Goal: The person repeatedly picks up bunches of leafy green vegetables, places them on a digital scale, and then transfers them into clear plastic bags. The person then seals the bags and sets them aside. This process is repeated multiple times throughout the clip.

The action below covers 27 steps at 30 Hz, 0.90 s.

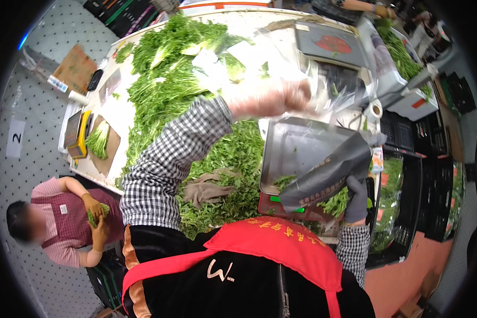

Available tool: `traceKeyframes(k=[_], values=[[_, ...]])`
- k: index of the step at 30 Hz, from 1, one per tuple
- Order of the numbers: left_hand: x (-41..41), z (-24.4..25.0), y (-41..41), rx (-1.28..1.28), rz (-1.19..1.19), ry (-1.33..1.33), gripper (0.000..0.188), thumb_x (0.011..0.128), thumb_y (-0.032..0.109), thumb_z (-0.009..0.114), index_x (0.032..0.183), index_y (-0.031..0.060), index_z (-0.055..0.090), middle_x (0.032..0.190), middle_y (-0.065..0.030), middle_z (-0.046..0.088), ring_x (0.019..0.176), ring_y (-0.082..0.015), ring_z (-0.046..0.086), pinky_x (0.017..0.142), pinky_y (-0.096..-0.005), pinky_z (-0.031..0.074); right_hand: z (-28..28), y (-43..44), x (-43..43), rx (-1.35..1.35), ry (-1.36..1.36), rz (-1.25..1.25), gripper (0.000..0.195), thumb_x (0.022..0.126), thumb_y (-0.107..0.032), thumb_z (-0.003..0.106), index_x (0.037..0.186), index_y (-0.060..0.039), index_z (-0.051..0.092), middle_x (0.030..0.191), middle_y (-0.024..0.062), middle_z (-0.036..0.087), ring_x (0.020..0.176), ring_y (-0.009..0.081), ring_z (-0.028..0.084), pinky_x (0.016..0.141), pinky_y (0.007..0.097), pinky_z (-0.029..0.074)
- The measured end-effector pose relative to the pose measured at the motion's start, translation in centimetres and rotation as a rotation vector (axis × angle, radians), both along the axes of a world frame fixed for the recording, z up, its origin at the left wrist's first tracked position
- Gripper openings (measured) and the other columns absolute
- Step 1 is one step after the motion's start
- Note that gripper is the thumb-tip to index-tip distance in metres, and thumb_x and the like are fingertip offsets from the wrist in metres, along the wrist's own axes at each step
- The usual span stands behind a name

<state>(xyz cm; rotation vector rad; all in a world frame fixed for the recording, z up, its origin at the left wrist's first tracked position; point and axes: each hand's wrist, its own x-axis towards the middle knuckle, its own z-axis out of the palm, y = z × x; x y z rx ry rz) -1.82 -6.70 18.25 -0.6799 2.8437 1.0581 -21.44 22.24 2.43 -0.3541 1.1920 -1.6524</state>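
My left hand point(296, 95), in a clear plastic glove, reaches across the table beside clear plastic bags point(336, 85). It is blurred, so its hold on the plastic cannot be told. My right hand point(356, 198), in a grey glove, grips a dark printed wrapper point(328, 171) with leafy greens point(336, 203) showing under its edge. The wrapper lies slanted over the metal pan of a scale point(290, 147), whose green display is partly covered. Loose leafy greens point(230, 147) are heaped left of the pan, and a brown cloth point(208, 187) lies on them.
Another flat scale point(332, 43) stands at the back right. A yellow scale point(77, 135) is at the left edge, near a bunch of greens point(98, 139). A black crate point(397, 206) of bagged greens stands at right. A co-worker point(71, 222) at left holds greens. A plastic roll point(373, 109) lies right.
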Motion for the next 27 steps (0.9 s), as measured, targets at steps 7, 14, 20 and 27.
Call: traceKeyframes(k=[7, 14, 20, 27], values=[[2.7, -16.7, 1.8, -0.688, -0.522, -0.118, 0.043, 0.089, 0.015, 0.063, 0.128, 0.0297, 0.072, 0.147, -0.0095, 0.055, 0.127, -0.0277, 0.060, 0.102, -0.0429, 0.051, 0.2, 4.5, -2.7, -0.041, -0.003, -0.146, 0.062, 0.094, -0.017, 0.062, 0.152, -0.0061, 0.044, 0.142, 0.0102, 0.058, 0.128, 0.0259, 0.059, 0.110, 0.0409, 0.048], [2.0, -13.8, 7.8, -0.710, -0.289, -0.159, 0.043, 0.084, 0.022, 0.072, 0.125, 0.0124, 0.068, 0.139, -0.0149, 0.057, 0.129, -0.0345, 0.056, 0.104, -0.0501, 0.047, 0.8, 9.5, -3.3, -0.053, 0.068, -0.289, 0.058, 0.098, -0.020, 0.058, 0.152, -0.0040, 0.044, 0.145, 0.0112, 0.057, 0.129, 0.0261, 0.059, 0.111, 0.0402, 0.047], [2.3, -19.0, 11.8, -0.547, 0.029, 0.028, 0.023, 0.086, 0.027, 0.076, 0.096, 0.0071, 0.070, 0.100, -0.0129, 0.067, 0.101, -0.0363, 0.065, 0.088, -0.0447, 0.055, 1.2, 11.3, -2.6, -0.092, 0.051, -0.306, 0.056, 0.099, -0.020, 0.059, 0.150, -0.0016, 0.046, 0.142, 0.0110, 0.060, 0.127, 0.0255, 0.059, 0.111, 0.0395, 0.047], [2.9, -20.5, 10.1, 0.280, 0.279, 0.287, 0.018, 0.094, 0.019, 0.069, 0.093, 0.0019, 0.074, 0.087, -0.0211, 0.070, 0.084, -0.0382, 0.069, 0.078, -0.0453, 0.055, -0.7, 11.6, -1.7, -0.095, 0.057, -0.274, 0.057, 0.096, -0.017, 0.060, 0.149, -0.0012, 0.047, 0.141, 0.0113, 0.060, 0.126, 0.0265, 0.061, 0.111, 0.0401, 0.047]])
